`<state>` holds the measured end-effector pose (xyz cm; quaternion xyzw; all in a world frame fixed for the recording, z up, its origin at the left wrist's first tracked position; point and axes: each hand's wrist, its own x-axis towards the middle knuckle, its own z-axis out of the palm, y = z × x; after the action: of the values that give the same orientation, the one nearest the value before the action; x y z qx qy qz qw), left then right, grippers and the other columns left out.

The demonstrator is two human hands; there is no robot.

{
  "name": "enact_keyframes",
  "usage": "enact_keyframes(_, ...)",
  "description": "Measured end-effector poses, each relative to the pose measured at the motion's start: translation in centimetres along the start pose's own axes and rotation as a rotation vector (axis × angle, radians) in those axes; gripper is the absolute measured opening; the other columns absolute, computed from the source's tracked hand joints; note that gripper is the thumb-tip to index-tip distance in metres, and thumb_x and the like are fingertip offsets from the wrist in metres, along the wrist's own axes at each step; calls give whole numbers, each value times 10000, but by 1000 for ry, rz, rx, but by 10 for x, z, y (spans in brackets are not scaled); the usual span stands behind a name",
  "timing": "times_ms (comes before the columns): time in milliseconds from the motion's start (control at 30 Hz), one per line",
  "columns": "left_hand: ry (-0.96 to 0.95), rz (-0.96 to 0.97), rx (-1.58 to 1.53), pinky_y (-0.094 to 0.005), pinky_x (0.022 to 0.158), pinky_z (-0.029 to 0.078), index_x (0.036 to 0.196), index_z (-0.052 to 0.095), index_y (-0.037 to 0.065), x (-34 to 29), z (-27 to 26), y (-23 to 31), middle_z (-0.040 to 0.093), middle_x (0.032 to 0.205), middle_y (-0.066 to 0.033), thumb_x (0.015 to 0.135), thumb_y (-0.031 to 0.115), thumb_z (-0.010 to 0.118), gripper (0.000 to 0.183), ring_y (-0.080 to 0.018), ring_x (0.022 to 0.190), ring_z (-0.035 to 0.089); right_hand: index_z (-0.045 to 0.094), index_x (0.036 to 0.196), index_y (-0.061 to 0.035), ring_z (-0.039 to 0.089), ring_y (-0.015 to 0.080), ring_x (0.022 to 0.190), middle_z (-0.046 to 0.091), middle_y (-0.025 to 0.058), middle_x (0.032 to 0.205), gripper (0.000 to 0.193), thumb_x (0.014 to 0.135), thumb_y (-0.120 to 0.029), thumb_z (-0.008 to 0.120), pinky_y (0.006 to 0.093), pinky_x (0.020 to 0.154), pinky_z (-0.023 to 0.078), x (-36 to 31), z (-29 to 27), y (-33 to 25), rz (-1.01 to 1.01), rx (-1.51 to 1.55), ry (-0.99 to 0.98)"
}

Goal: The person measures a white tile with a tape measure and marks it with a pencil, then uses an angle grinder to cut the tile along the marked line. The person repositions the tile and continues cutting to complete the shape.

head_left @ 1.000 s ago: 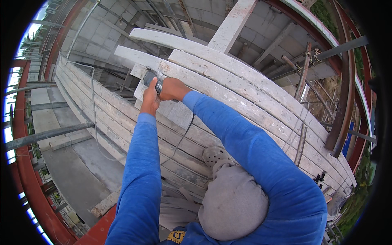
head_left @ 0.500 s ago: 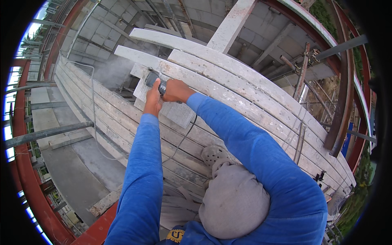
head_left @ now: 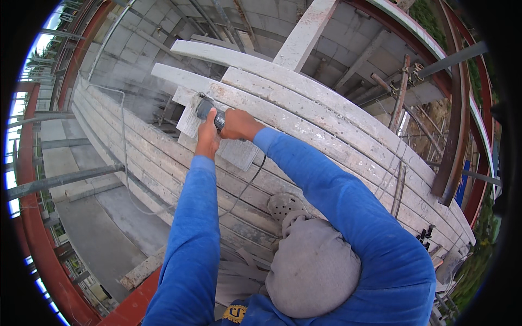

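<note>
A dark grey angle grinder (head_left: 203, 107) is held in both of my hands over the ends of pale concrete planks (head_left: 304, 117). My left hand (head_left: 207, 136) is closed around its front part, the thumb pointing up along it. My right hand (head_left: 239, 125) wraps the rear of the body, just right of the left. The disc is hard to make out, close to the end of a plank. A short pale slab (head_left: 237, 154) lies beneath my hands. The dark power cord (head_left: 251, 181) runs down from the tool toward my shod foot (head_left: 286, 206).
A gap with hanging dust (head_left: 138, 100) lies beyond the plank ends. A grey cable (head_left: 124, 136) loops over the left planks. Metal pipes (head_left: 65, 182) and a red steel beam (head_left: 32, 163) stand left. A brown steel post (head_left: 454, 146) rises at right.
The grinder's head and both hands have shifted slightly downward in the picture. The dust cloud by the plank ends has thinned and spread.
</note>
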<state>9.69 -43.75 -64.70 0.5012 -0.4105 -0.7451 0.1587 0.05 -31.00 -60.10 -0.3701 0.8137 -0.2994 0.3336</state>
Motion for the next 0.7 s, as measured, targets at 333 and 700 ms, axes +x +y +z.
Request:
enact_keyframes(333,28,0,77,-444,901,623,1355,635,-26,19,-14,5,732,1232,-107,1057,312,743,463,-247,1045,749,787,985,56,783,446,929,776,312,996,418,721,-268,811,489,858,627,4,-1,-7,-25,27,-11)
enact_keyframes(700,24,-33,107,-459,895,619,1343,647,-21,20,-5,6,732,1215,-98,1043,313,759,463,-247,1043,745,799,956,57,785,443,920,776,312,982,411,718,-279,811,494,846,628,15,0,6,-10,29,-39)
